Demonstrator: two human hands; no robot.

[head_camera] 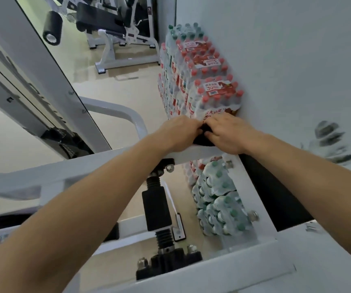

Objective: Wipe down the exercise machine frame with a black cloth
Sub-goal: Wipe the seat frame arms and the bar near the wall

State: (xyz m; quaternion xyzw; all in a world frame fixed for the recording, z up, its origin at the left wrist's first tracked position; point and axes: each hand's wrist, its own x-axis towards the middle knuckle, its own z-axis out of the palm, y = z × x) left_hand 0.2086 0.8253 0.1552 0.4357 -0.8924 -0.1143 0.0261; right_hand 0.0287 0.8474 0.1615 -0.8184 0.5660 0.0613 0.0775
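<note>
Two bare forearms (81,212) reach out; left hand (178,132) and right hand (228,134) together grip one bunched black cloth (201,140) on one white frame bar (193,153), beside stacked bottle packs (208,89).

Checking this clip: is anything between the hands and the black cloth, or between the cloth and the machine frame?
Nothing visible. The left hand and right hand both grip the black cloth, which already lies on the white frame bar. The stacked water bottle packs sit beyond the bar, not in between.
</note>
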